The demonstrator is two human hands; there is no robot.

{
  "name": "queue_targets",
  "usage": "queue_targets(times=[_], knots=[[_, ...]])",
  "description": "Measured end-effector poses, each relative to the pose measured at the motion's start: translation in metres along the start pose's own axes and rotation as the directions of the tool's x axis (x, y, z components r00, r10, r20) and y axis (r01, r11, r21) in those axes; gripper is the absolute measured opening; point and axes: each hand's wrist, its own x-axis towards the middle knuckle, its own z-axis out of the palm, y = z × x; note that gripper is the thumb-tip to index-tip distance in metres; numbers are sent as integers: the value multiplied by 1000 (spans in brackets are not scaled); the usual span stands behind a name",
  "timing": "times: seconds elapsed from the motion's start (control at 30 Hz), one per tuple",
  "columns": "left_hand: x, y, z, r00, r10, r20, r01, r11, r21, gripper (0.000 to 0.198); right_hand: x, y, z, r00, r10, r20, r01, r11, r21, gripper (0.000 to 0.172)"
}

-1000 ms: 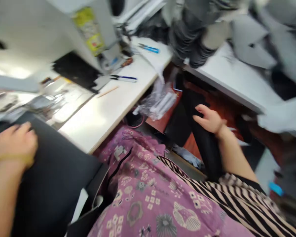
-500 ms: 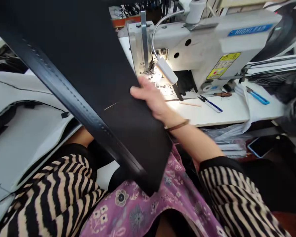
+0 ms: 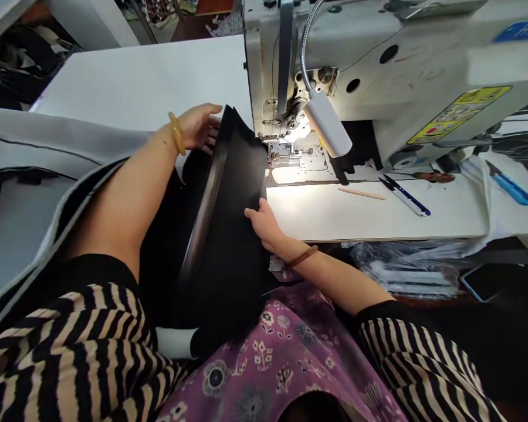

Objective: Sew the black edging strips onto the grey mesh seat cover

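Note:
A black leather-like panel [image 3: 237,217] with a stitched, shiny raised strip [image 3: 205,211] slants from my lap up to the sewing machine's needle area [image 3: 286,152]. Its far end rests on the table edge just left of the presser foot. My left hand [image 3: 198,128] is at the far left edge of the panel, thumb by the corner, fingers curled at the edge and partly hidden. Lower down, my right hand [image 3: 267,225] grips the right edge, thumb on top and fingers underneath.
The sewing machine [image 3: 405,76] with a small lamp [image 3: 328,123] stands over the white table [image 3: 158,76]. A wooden stick [image 3: 361,193], thread snips [image 3: 405,196], a brown-handled tool [image 3: 435,177] and a blue cutter [image 3: 513,184] lie right. A phone [image 3: 488,281] sits below.
The panel has swung down and toward the machine, from raised across my view to lying by the needle area. My left hand has come into view at its far edge; my right stays on the right edge.

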Motion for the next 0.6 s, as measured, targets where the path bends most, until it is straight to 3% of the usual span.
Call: queue_targets(times=[0.1,0.17,0.23,0.27,0.33,0.4,0.43,0.53,0.6], knots=[[8,9,-9,1000,-14,4,13,976,218,49,-2,0,-1,1000,15,14,-15,1000,-13,26],[13,9,-1,996,43,-76,-14,939,345,37,-3,-3,-2,999,37,39,-37,999,-12,26],[15,4,18,983,131,-130,-45,855,517,43,-4,-6,-3,996,61,70,-62,998,13,27],[15,0,29,974,189,-121,-71,772,632,44,-4,-8,-3,993,73,88,-76,997,33,29],[17,-8,50,947,320,-13,-153,488,859,34,-5,-9,-2,989,91,113,-100,992,79,32],[23,-16,65,912,385,140,-247,243,938,31,-6,-6,-1,987,102,122,-114,989,98,32],[28,-19,70,903,387,187,-283,208,936,32,-7,-4,-1,988,100,120,-112,989,100,32],[47,-28,76,910,357,212,-309,241,920,38,-10,-1,-11,983,60,172,-59,998,-15,25],[57,-34,77,918,361,165,-280,294,914,39,-9,-5,-26,934,-69,352,167,952,-256,28]])
